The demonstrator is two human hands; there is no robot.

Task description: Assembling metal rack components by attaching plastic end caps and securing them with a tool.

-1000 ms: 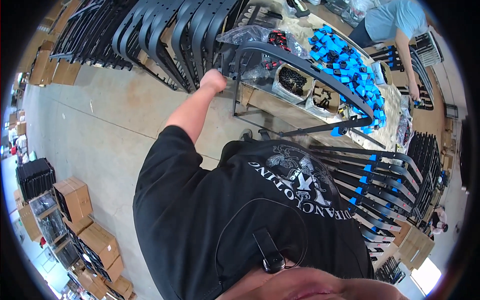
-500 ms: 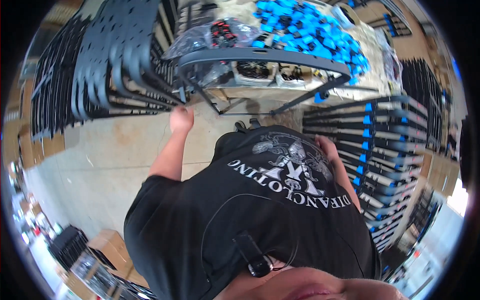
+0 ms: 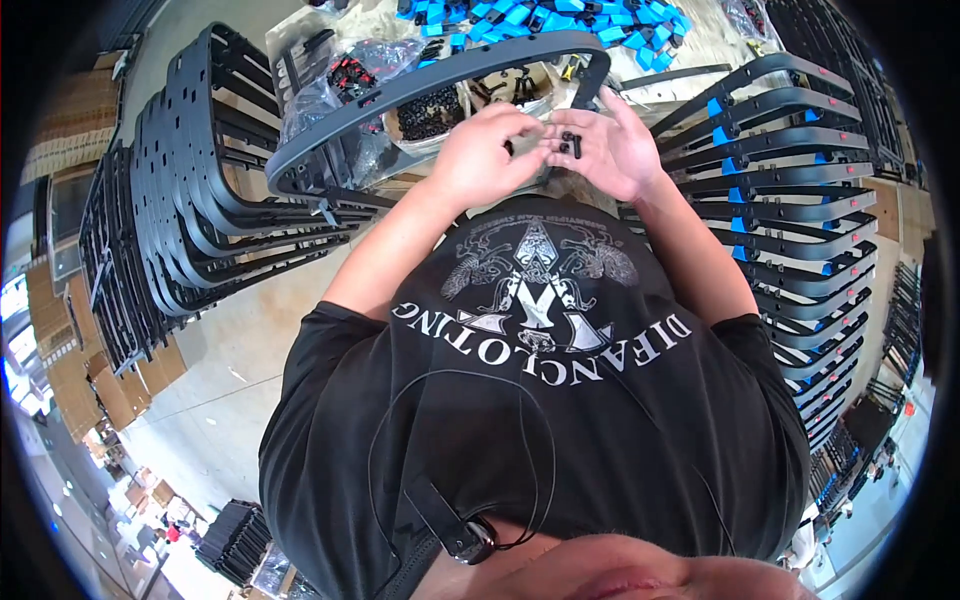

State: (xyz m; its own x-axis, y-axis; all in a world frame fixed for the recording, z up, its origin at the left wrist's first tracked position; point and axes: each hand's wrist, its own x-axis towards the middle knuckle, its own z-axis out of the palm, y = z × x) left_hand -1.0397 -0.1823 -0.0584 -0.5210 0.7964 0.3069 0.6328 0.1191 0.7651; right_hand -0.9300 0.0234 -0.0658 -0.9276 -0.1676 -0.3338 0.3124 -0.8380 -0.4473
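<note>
My right hand (image 3: 615, 152) is turned palm up, its fingers stretched toward the left. Several small black bolts (image 3: 571, 146) lie loose on that palm. Beside it, my left hand (image 3: 484, 155) has curled fingers, with thumb and fingertips close to the right fingertips. A small black piece (image 3: 508, 148) shows inside the curl of the left hand; its kind is too small to tell. Just beyond both hands stands a dark grey tube frame (image 3: 440, 72) with rounded corners, its top bar crossing in front of the workbench.
Behind the frame, the workbench (image 3: 690, 85) carries a heap of blue-and-black plastic parts (image 3: 540, 18), a bin of small black hardware (image 3: 428, 112) and a plastic bag with red-and-black pieces (image 3: 352, 78). Stacked dark frames (image 3: 170, 190) stand left; racked frames with blue pieces (image 3: 800, 175) stand close on the right.
Both hands have come up and together in front of the frame; bolts now show in the right palm. The left hand has left the frames at left. My view has shifted.
</note>
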